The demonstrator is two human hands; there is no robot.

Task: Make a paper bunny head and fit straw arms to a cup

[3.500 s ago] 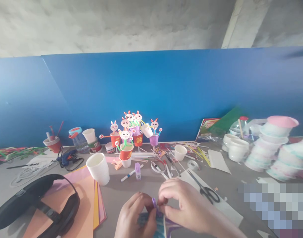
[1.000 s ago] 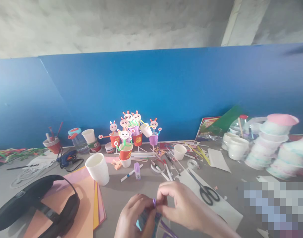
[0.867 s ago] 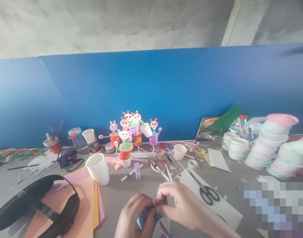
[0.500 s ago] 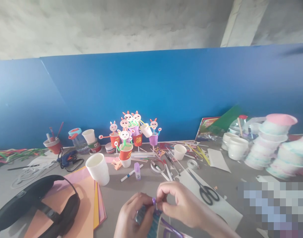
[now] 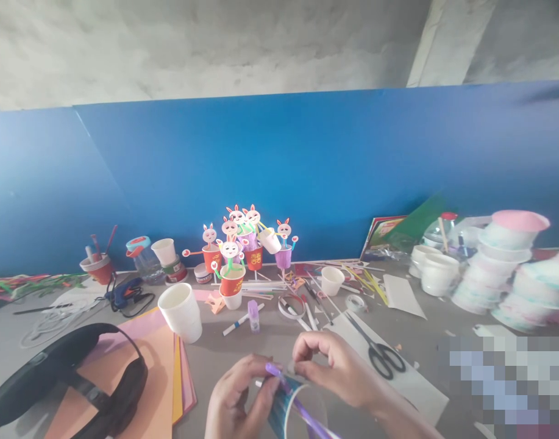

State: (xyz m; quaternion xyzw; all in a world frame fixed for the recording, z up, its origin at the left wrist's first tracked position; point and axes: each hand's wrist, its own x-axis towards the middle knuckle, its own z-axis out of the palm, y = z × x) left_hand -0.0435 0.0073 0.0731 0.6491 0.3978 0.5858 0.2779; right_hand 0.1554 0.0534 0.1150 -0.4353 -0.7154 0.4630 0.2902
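Observation:
My left hand is closed around a blue-painted paper cup, tilted with its pale rim towards the right. A thin purple strip, like a straw, runs slantwise across the cup's mouth, its upper end by my left thumb and fingers. A small white end pokes out between those fingers. Just right of the cup, my right hand has thumb and forefinger pinched together. Something small and pale shows at its fingertips, too blurred to name. The lower part of the cup is hidden by my left hand and the frame edge.
Black scissors lie on white paper to the right. A white cup stands left, by coloured paper and a black headband-like object. Rabbit-faced cup figures stand behind, near a glue bottle. Painted cups are stacked right.
My right fingers have drawn slightly away from the purple strip, which now shows longer across the cup. The cup's mouth has turned more into view. My left hand has shifted a little left.

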